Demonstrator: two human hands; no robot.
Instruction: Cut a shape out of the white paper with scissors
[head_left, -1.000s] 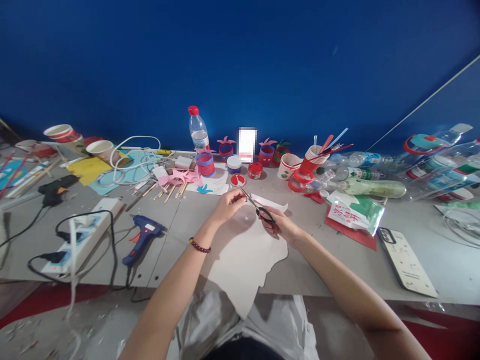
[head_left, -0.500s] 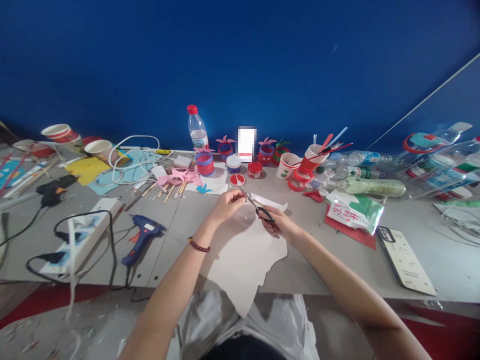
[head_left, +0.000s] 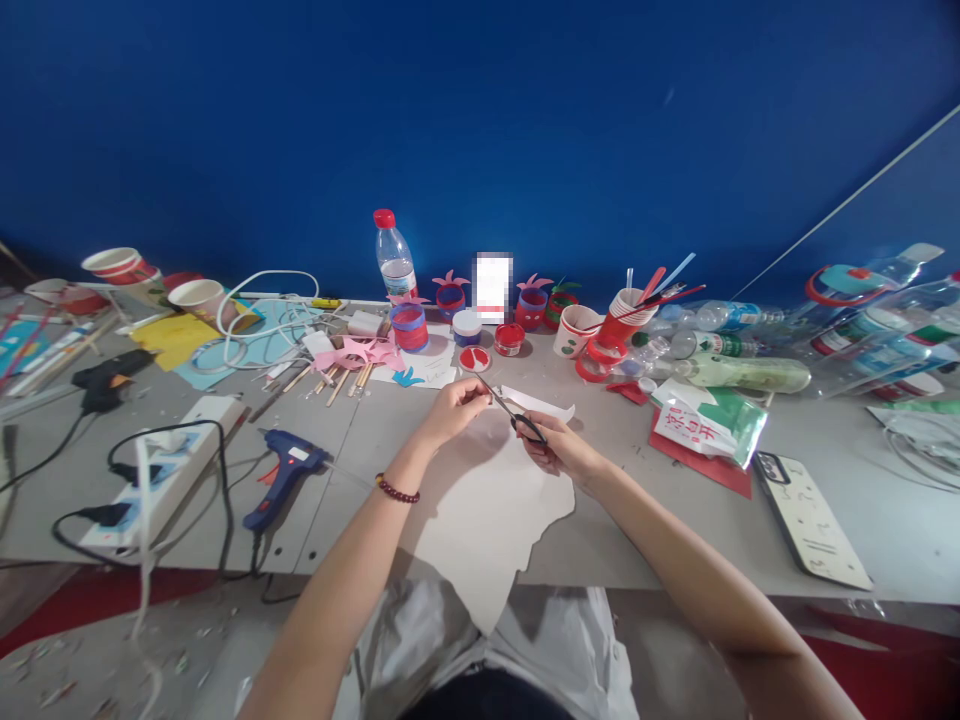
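Observation:
My right hand is closed on the black handles of a pair of scissors, whose narrow blades point up and left. Close to the blade tips, my left hand has its thumb and fingers pinched together. Whatever is between those fingertips is too small or hidden to make out. Beneath both hands lies a large white sheet of paper with an uneven cut edge, its lower corner hanging over the table's front edge. Just beyond the scissors is a curled white paper strip.
On the left are a blue glue gun and a power strip with cables. Pink paper cutouts, open red paint and decorated small cups stand at the back. To the right lie plastic bottles and a phone.

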